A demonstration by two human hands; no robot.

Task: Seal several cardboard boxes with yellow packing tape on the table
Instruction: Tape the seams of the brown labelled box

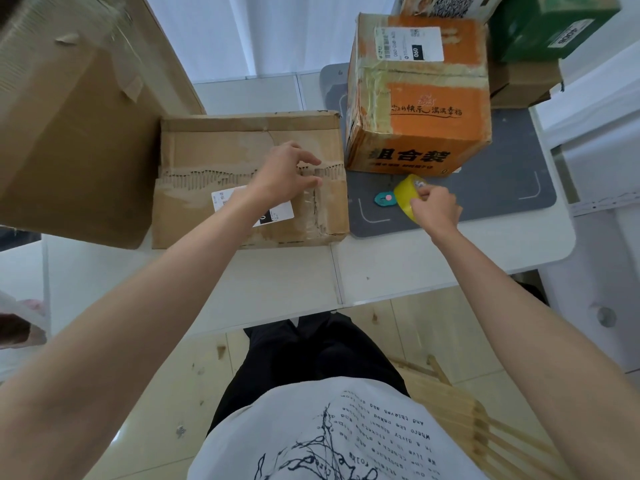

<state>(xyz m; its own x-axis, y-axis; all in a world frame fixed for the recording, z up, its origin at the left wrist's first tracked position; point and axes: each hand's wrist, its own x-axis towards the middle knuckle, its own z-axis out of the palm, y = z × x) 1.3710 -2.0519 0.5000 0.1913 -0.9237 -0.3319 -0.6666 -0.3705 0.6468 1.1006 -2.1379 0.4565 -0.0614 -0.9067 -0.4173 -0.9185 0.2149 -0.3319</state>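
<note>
White table (277, 282) w/ a grey mat (502, 188) on its right side, pale tiled floor below, seen from above by a standing person.

Flat brown box (249, 178) lies at table centre, top flaps closed but the seam torn and ragged, white label (249, 206) near the front edge. The left hand (287, 171) rests on the box top near its right end, fingers loosely spread and relaxed, gripping nothing; prob. there to hold the flaps down and steady the box for taping.

The right hand (436, 206) grips the yellow tape roll (407, 195), fingers curled round it, just over the mat and just beside the brown box's right edge. Roll sits close to the seam end, so likely about to start a strip there. No tape visibly stuck on the brown box yet. A small teal cutter (382, 199) lies on the mat touching or nearly touching the roll, kept in reach for cutting the strip.

Orange box (419, 98) stands behind on the mat, already wrapped w/ tape bands, set aside as if done. A big brown box (69, 133) sits at left, touching the flat one. Green box (550, 26) and others at far right, stacked out of the work area.
</note>
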